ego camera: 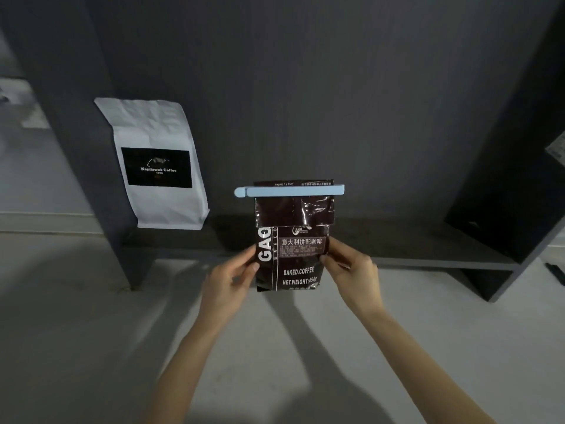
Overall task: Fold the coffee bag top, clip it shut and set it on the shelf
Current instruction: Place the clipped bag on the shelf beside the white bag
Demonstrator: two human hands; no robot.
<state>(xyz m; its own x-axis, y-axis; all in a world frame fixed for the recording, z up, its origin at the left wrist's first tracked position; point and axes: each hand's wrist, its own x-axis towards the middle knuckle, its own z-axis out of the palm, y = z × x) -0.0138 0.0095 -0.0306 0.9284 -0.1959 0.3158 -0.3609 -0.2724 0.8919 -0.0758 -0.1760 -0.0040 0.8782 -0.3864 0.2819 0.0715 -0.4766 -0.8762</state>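
A dark brown coffee bag (293,252) with white lettering is held upright in front of the low dark shelf (412,249). Its top is folded over and a long light-blue clip (289,191) is clamped across the fold. My left hand (227,283) grips the bag's left edge and my right hand (351,270) grips its right edge, both at about mid-height. The bag's bottom hangs above the pale floor, just short of the shelf's front edge.
A white coffee bag (159,166) with a black label stands on the shelf at the left, leaning on the dark back panel. Dark upright panels (519,179) bound the shelf at both sides. Bare shelf board lies to the right of the white bag.
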